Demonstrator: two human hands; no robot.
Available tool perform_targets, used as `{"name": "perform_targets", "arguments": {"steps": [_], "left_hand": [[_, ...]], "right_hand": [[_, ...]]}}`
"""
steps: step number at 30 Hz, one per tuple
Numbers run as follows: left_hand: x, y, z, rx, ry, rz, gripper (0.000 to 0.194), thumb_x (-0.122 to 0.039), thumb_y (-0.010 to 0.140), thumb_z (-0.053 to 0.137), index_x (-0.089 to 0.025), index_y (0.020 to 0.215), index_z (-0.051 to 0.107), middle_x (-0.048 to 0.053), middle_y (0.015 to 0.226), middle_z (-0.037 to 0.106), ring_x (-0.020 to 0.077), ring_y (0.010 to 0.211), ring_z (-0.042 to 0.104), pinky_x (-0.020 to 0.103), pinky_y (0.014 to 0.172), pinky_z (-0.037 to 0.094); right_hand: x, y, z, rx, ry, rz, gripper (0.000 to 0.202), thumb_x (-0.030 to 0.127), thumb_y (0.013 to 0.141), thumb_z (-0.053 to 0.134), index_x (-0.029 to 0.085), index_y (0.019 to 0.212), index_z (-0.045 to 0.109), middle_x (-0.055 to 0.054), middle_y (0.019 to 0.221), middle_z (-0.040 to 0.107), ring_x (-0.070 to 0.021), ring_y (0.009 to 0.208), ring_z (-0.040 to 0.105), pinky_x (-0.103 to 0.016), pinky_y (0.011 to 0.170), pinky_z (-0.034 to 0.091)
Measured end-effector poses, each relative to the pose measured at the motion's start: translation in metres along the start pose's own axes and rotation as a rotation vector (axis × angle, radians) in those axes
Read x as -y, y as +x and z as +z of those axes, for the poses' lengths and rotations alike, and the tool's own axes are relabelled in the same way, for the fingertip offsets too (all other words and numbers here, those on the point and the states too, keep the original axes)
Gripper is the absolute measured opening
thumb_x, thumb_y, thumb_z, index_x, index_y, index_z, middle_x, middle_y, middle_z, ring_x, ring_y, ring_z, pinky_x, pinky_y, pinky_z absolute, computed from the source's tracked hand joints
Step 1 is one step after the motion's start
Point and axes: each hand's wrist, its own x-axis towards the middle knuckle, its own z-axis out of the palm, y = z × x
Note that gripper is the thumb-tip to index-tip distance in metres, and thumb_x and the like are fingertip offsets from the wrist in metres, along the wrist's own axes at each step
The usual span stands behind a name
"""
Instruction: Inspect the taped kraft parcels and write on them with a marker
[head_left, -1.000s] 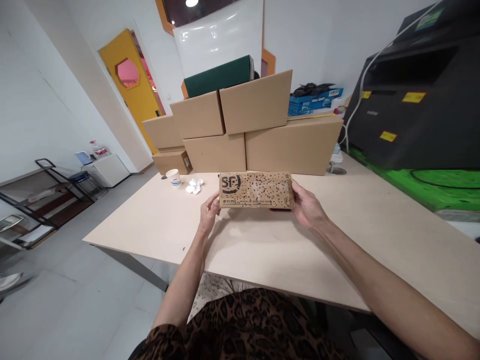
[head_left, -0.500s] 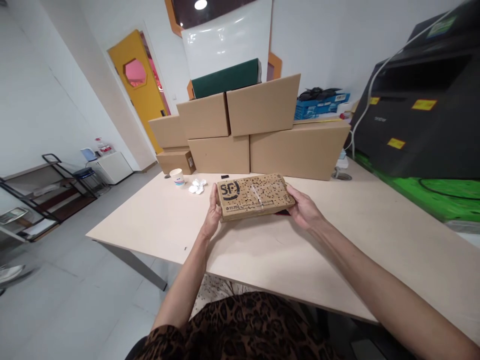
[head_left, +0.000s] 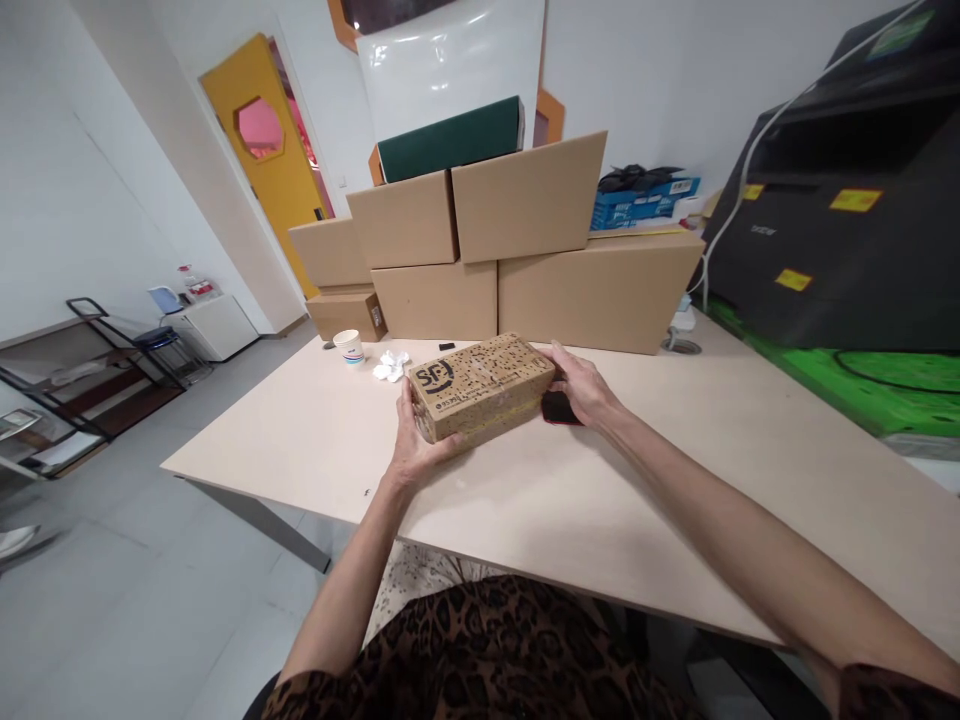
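Note:
A brown cardboard parcel box (head_left: 484, 385) with black "SF" print and dark speckles is held between my two hands over the table. My left hand (head_left: 416, 440) grips its left end, thumb along the front face. At the far right end, my right hand (head_left: 585, 385) holds the box; some of its fingers are hidden behind it. The box is angled, its right end farther from me, and I cannot tell whether its underside touches the table. Beside my right hand a dark phone-like object (head_left: 562, 408) with a red edge lies on the table.
Stacked plain cardboard boxes (head_left: 435, 300) line the back of the pale table (head_left: 285, 430), a green box (head_left: 450, 138) on top. A paper cup (head_left: 349, 347) and crumpled white tissue (head_left: 391, 366) stand at left. A black printer (head_left: 832, 220) is at right.
The parcel box has turned, its right end swinging away from me and its front face tipping into view. My left thumb has come round to the front; the dark object is more exposed.

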Motion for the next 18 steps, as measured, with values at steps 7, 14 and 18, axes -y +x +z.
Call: {"name": "perform_targets", "arguments": {"steps": [7,14,18], "left_hand": [[0.015,0.01,-0.011,-0.204,0.115,-0.012,0.13,-0.048,0.051,0.098,-0.029,0.161,0.033,0.016,0.156,0.042,0.0425,0.149,0.042,0.056,0.121,0.039],[0.018,0.01,-0.009,-0.194,0.096,-0.026,0.128,-0.043,0.052,0.099,-0.033,0.161,0.033,0.013,0.154,0.043,0.041,0.149,0.043,0.057,0.121,0.04],[0.018,0.01,-0.01,-0.158,0.074,0.003,0.13,-0.045,0.051,0.1,-0.033,0.161,0.032,0.013,0.158,0.041,0.0411,0.152,0.04,0.056,0.124,0.038]], "right_hand": [[-0.002,0.012,-0.038,0.038,-0.887,-0.031,0.028,0.028,0.093,0.055,0.018,0.105,0.078,-0.012,0.115,0.08,-0.028,0.111,0.071,-0.035,0.093,0.053],[-0.005,0.018,-0.06,0.106,-1.234,0.166,0.022,0.023,0.092,0.058,0.016,0.101,0.077,-0.021,0.117,0.077,-0.0345,0.114,0.07,-0.038,0.088,0.05],[-0.01,0.023,-0.069,0.119,-1.274,0.285,0.024,0.02,0.08,0.07,0.015,0.103,0.075,-0.021,0.108,0.077,-0.0343,0.103,0.073,-0.036,0.079,0.05]]}}
